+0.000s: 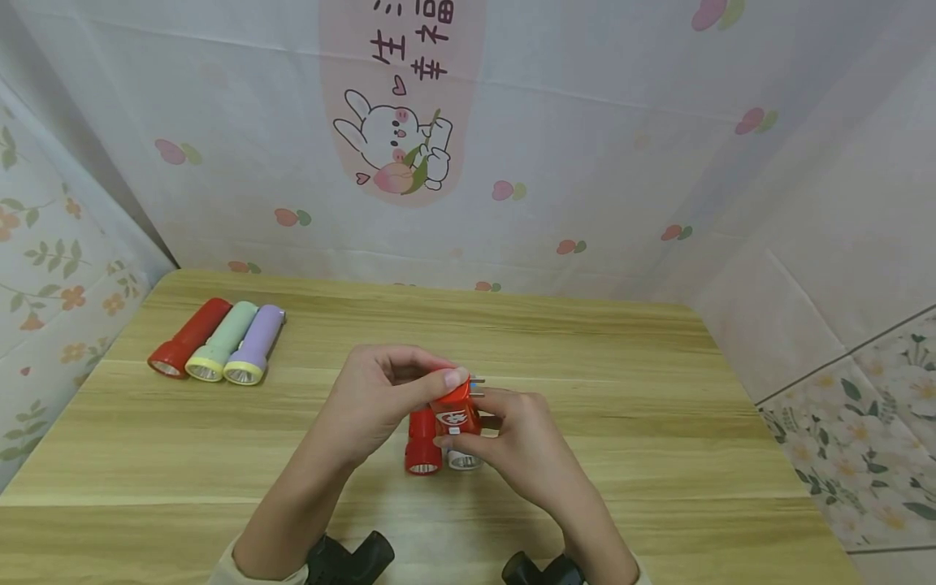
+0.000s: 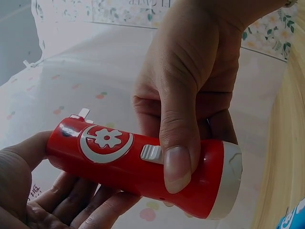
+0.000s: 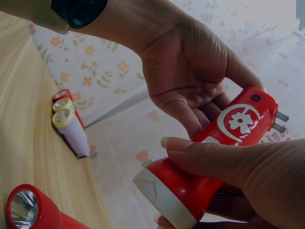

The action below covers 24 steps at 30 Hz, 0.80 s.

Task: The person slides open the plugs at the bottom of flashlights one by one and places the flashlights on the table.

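Both hands hold a red flashlight (image 2: pixel 128 167) with a white head ring, a white flower emblem and a grey slide switch. Two metal plug prongs (image 3: pixel 280 121) stick out near its tail. My left hand (image 1: pixel 369 402) grips the tail end, thumb on top in the head view and fingers beneath in the left wrist view. My right hand (image 1: pixel 522 439) grips the head end, its thumb lying beside the switch. Under the hands another red flashlight (image 1: pixel 422 445) lies on the table, with a white-rimmed flashlight head (image 1: pixel 465 462) beside it, its body hidden.
At the table's left lie a red flashlight (image 1: pixel 192 337), a green flashlight (image 1: pixel 223 341) and a purple flashlight (image 1: pixel 257 343), side by side. Part of a blue object (image 2: pixel 293 218) shows at the left wrist view's corner. Patterned curtains (image 1: pixel 585 146) border the wooden table (image 1: pixel 621 382).
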{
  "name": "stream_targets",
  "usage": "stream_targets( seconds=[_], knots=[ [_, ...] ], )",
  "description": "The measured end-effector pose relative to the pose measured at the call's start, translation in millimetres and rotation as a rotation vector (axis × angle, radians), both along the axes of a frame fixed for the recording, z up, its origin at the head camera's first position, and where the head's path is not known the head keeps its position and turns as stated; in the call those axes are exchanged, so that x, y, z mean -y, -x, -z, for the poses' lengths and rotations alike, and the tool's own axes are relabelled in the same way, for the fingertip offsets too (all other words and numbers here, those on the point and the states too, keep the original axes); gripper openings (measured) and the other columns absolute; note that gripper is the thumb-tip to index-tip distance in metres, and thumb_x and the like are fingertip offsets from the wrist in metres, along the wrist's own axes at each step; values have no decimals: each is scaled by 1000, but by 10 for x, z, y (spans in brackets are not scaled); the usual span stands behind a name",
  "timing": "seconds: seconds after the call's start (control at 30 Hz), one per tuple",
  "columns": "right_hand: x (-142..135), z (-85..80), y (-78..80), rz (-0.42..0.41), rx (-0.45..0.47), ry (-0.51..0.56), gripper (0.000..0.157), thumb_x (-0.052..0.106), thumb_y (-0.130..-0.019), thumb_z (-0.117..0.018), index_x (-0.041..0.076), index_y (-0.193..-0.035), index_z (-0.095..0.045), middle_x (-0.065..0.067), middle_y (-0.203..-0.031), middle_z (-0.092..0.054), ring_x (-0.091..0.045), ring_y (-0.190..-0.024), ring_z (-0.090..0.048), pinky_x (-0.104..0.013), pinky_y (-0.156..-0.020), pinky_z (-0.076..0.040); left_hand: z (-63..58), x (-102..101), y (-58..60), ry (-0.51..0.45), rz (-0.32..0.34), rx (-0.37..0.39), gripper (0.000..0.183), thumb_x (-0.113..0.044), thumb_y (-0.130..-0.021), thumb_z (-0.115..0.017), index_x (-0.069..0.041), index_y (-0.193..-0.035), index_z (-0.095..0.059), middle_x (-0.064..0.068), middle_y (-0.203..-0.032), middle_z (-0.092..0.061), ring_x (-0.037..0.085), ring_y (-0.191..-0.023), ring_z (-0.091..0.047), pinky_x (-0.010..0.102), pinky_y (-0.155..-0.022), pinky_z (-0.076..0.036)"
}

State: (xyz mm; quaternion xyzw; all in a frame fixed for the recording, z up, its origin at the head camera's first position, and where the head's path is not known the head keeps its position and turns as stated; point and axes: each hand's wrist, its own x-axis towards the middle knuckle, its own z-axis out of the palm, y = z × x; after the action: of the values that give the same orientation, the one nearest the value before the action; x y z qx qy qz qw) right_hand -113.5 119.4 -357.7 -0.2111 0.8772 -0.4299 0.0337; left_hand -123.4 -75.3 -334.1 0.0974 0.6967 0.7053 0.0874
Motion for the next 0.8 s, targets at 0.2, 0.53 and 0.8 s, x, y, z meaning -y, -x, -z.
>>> stream_targets(
  seconds=[0.2, 0.53, 0.8],
  knots=[
    [1, 3, -1, -9, -2, 9, 25, 14, -78, -87, 16, -102, -79, 7, -98, -78, -6, -93, -73, -25, -85, -60, -8, -8, -9, 16, -13, 5, 26, -22, -90, -76, 0, -104, -77, 10, -99, -79, 19, -90, -73, 32, -83, -58],
    [2, 13, -1, -20, -36, 7, 29, 15, -77, -88, 16, -105, -79, 8, -100, -77, -5, -94, -72, -24, -87, -60, -24, -26, -14, 41, -30, 10, 24, -22, -89, -77, -1, -102, -76, 9, -96, -78, 18, -87, -72, 32, -82, -58],
    [13, 23, 4, -28, -48, 14, 30, 16, -77, -88, 15, -105, -78, 8, -99, -78, -5, -94, -73, -21, -86, -59, -17, -26, -14, 39, -38, 12, 23, -21, -89, -77, 0, -100, -76, 8, -94, -78, 18, -85, -72, 31, -80, -58]
  ],
)
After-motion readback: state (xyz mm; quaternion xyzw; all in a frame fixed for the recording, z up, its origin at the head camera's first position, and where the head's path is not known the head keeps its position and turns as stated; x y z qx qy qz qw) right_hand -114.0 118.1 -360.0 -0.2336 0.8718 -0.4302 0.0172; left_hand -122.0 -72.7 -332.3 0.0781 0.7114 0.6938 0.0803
